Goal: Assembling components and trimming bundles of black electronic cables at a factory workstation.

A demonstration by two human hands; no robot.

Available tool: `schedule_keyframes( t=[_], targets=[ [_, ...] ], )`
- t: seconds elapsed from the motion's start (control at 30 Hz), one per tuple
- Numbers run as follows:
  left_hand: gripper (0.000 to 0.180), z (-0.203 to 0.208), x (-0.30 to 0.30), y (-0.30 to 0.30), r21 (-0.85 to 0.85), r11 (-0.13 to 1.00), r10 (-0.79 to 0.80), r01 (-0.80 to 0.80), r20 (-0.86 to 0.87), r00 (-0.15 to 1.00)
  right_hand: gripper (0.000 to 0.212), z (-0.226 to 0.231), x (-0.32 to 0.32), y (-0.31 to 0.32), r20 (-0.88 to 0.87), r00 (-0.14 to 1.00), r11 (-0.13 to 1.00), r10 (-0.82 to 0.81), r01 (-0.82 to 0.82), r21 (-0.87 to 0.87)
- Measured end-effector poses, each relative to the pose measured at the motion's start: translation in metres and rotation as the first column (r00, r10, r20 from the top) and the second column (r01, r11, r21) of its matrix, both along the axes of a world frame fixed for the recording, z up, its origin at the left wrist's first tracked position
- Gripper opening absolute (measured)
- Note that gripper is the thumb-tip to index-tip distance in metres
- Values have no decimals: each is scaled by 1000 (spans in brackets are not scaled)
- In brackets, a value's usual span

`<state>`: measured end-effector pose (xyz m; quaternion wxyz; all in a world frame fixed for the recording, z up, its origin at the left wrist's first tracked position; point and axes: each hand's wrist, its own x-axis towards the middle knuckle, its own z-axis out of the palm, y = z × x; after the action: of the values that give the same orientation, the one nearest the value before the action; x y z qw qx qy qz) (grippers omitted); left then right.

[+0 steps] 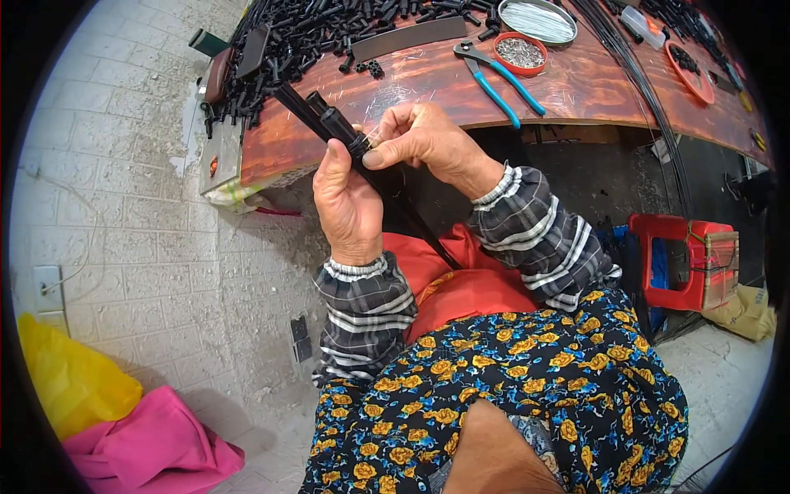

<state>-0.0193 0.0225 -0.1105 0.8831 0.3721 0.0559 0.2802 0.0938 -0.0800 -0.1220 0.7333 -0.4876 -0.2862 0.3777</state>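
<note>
Both hands meet at the table's near edge. The left hand (pixel 346 202) is closed around a bundle of black rods (pixel 329 123), which slants from about 10 o'clock, over the wooden table (pixel 576 86), down toward 5 o'clock into the lap. At least three rod ends show above the fist. The right hand (pixel 424 140) pinches the bundle just at 1 o'clock of the left thumb, fingertips closed on a small black sleeve there. One pair of blue-handled pliers (pixel 498 78) lies on the table at 1 o'clock from the hands. Beyond it sit one red dish of small metal bits (pixel 520 53) and one round metal tray (pixel 539 20). A heap of black plastic pieces (pixel 329 29), too many to count, fills the far table at 11 o'clock
</note>
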Motion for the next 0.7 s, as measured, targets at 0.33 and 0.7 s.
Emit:
schedule_keyframes(
  t=[0.33,0.7],
  targets=[
    [34,16,-11,-12,204,919,-328,337,-78,941,59,37,15,-36,219,919,941,329,-339,11],
    [50,2,10,-36,177,984,-32,33,-9,999,20,10,-41,-33,211,922,935,-325,278,221]
  ],
)
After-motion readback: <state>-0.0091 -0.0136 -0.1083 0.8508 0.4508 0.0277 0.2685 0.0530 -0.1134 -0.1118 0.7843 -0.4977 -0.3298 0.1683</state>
